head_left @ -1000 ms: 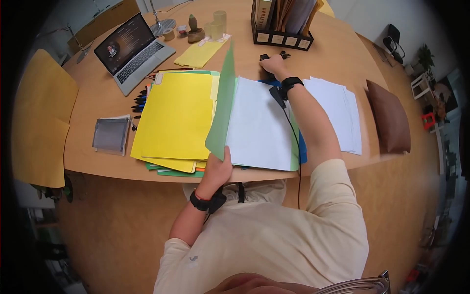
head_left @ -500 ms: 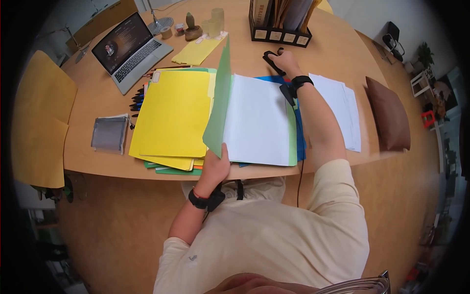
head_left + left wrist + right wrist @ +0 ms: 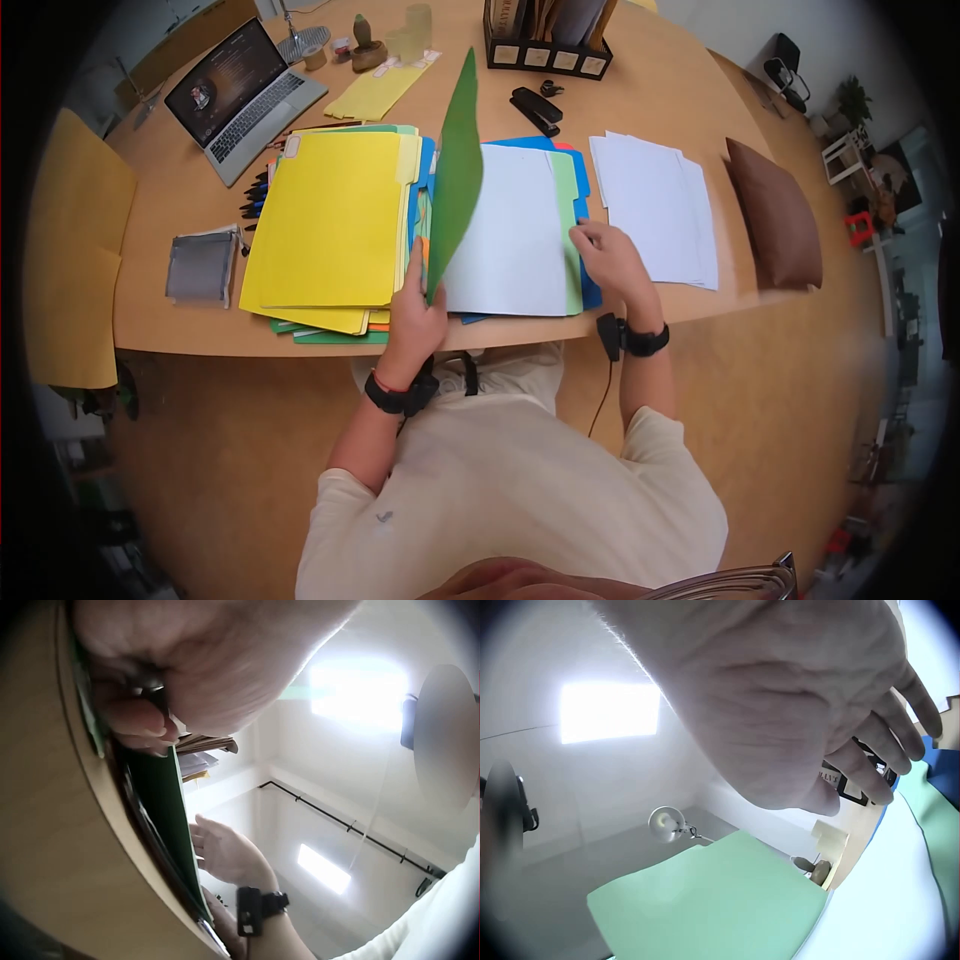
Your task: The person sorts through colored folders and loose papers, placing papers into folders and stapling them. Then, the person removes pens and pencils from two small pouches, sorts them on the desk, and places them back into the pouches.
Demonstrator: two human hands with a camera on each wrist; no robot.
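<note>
A green folder (image 3: 458, 190) stands partly open, its cover raised, with white sheets (image 3: 505, 230) lying inside on the right. My left hand (image 3: 417, 315) grips the cover near its front lower edge, thumb upward. Over the folder's right edge hovers my right hand (image 3: 618, 262), fingers loosely extended and nothing held, as the right wrist view shows its open palm (image 3: 780, 705). A black stapler (image 3: 536, 110) lies behind the folder. Blue folders (image 3: 588, 190) show underneath.
Left of it lies a pile of yellow folders (image 3: 335, 220). Loose white paper (image 3: 660, 210) lies at right, beside a brown cushion (image 3: 775, 215). Farther back are a laptop (image 3: 240, 95), a black file rack (image 3: 548, 55) and a small dark object (image 3: 551, 88). A grey pouch (image 3: 202, 268) sits at left.
My right hand has let go of the stapler at the back and come toward me to the folder's right edge. My left hand keeps its hold on the raised green cover.
</note>
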